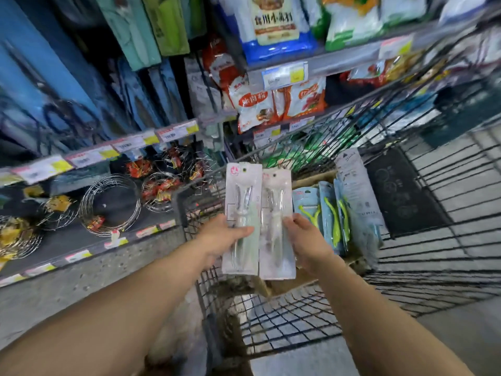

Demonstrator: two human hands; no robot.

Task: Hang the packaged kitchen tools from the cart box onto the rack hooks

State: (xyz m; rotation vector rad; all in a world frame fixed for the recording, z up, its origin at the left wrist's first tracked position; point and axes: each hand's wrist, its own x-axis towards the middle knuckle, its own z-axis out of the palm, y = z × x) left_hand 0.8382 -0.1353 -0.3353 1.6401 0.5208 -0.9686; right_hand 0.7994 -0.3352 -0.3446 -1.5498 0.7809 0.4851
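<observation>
So I've got one pale blister pack in each hand, held up side by side over the shopping cart. My left hand has its grip clamped on the left pack, thumb across the front around the lower middle, fingers behind. My right hand is clamped the same way on the right pack, thumb on its right edge. The two packs are touching along their inner edges, both upright, hang holes at the top. Each one has a long metal tool with a light handle inside, but it's too blurry for me to say exactly what kind.

Below and to the right, the cardboard box sits in the cart with more packs standing in it: teal cards holding lime-green peelers, plus a tall whitish pack leaning at the right end.

Off to my left is the store shelf with round wire racks lying on it and yellow-and-white price tags along the rail above. Blue packaged goods hang higher up, and bags of food fill the shelves straight ahead.
</observation>
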